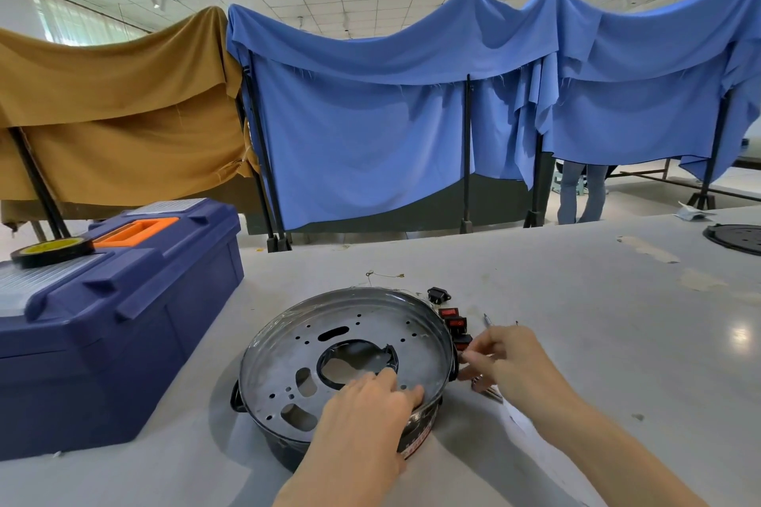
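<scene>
Left hand (362, 412) lies flat, grip relaxed, steadying an upturned cooker base (288, 346) on the worktop (576, 300). Right hand (506, 358) pinches a small part (464, 357) at the rim. The switches (453, 319) hang loose, so the work seems about midway.

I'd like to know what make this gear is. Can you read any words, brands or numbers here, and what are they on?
No text here can be read.
Label on the side of the pan, by the left hand: red print, too blurred to read.
Tape roll: yellow core, any print too small to tell.
Toolbox: no lettering shows.
</scene>
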The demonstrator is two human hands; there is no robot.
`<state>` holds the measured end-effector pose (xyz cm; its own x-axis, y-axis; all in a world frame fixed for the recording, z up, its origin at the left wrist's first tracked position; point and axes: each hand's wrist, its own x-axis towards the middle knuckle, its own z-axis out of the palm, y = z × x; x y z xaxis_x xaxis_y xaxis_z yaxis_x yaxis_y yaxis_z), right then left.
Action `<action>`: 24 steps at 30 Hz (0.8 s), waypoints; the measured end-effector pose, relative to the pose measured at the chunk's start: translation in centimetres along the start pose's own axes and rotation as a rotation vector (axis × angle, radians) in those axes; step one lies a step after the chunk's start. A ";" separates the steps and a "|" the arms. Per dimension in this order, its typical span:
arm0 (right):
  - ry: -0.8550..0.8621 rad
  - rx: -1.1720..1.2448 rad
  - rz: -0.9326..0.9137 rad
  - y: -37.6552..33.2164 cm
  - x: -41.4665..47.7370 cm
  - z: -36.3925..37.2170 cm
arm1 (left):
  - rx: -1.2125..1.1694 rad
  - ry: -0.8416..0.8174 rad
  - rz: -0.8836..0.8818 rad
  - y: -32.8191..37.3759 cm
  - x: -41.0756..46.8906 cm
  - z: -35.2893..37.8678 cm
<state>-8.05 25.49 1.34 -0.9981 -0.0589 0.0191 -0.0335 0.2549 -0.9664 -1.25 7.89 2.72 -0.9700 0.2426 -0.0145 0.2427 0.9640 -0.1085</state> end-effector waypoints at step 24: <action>-0.410 0.933 0.282 -2.8 -1.5 -0.4 | -0.024 0.376 -0.145 0.6 -1.1 -2.8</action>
<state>-6.52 25.25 4.12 -0.8637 -0.4790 -0.1567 0.4240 -0.5224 -0.7398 0.03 8.49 5.46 -0.9231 0.1224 0.3645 0.1083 0.9924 -0.0590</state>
